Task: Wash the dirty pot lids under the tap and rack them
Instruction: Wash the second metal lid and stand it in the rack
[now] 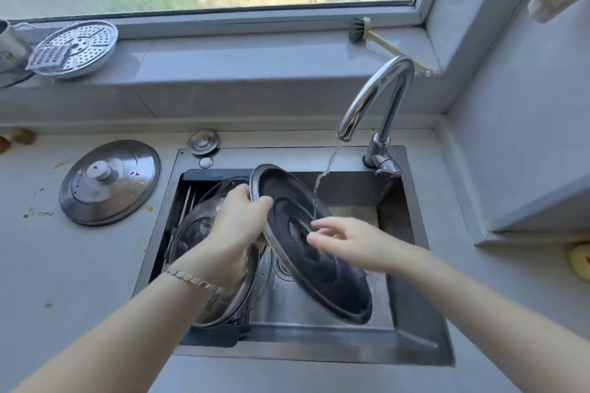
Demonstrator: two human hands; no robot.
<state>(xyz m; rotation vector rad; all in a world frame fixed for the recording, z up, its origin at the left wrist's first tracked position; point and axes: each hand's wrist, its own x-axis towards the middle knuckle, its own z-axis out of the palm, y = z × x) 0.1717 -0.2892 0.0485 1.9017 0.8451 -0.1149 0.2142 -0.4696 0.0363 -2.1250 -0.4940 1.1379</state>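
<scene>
Over the steel sink (412, 322) I hold a dark pot lid (322, 268) tilted, its underside facing me. My left hand (238, 220) grips its upper left rim. My right hand (344, 238) has straight fingers touching the lid's centre. Water runs from the chrome tap (380, 99) onto the lid. A glass and steel lid (204, 233) leans in the black rack (198, 182) at the sink's left. Another steel lid (110, 182) with a knob lies on the counter to the left.
A perforated steamer plate (78, 48) and a small grater (49, 56) sit on the window sill at the left. A dish brush (376, 37) lies on the sill behind the tap. A yellow sponge (579, 260) is at the right edge. A sink plug (203, 141) rests behind the basin.
</scene>
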